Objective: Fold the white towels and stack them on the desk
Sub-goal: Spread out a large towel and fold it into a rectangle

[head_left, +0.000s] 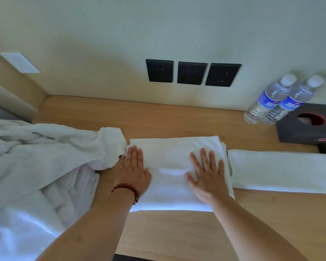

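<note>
- Pressing flat with straight fingers, the left hand (133,172) rests on the left end of the folded white terry towel (175,166) lying mid-way along the pale wooden desk (177,117).
- The right hand (207,176), fingers spread and straight, presses the same towel's right part.
- A second folded white towel (282,170) lies just beside it on the right.
- A heap of unfolded white towels (36,157) sits at the left.
- Two clear plastic water bottles (277,99) stand near the wall.
</note>
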Demonstrator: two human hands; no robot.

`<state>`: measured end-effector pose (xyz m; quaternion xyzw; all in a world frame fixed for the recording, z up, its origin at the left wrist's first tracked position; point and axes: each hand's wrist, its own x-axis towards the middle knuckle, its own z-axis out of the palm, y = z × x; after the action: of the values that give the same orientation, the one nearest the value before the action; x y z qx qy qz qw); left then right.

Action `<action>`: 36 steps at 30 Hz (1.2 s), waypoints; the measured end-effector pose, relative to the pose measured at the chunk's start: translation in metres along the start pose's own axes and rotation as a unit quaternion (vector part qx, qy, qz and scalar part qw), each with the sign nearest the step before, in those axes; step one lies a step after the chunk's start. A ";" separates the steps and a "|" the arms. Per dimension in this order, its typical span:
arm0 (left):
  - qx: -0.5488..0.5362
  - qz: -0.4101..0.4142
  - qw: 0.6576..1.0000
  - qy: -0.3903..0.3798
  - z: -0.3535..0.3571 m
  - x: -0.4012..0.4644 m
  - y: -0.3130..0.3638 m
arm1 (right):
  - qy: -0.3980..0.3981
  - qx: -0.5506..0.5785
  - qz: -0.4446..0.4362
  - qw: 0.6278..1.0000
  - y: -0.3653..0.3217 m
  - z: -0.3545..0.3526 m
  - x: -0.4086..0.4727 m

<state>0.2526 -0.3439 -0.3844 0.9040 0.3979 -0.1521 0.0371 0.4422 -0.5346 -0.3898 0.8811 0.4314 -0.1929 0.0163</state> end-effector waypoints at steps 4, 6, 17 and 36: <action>-0.021 -0.016 1.000 -0.011 -0.019 -0.007 0.029 | 0.015 0.026 0.007 1.000 0.011 -0.016 -0.009; -0.019 0.057 0.998 0.011 -0.031 -0.012 0.047 | 0.078 0.072 0.063 0.992 0.018 -0.020 -0.017; -0.227 0.112 0.967 -0.017 -0.052 -0.027 0.176 | 0.203 0.282 0.285 0.894 0.090 -0.041 -0.047; -0.470 -0.281 0.828 -0.123 -0.074 -0.037 0.352 | 0.180 0.328 0.491 0.787 0.301 -0.077 -0.063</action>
<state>0.5047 -0.5958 -0.3217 0.5999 0.6505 -0.0607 0.4618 0.6629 -0.7554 -0.3380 0.9452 -0.1533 -0.1266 -0.2591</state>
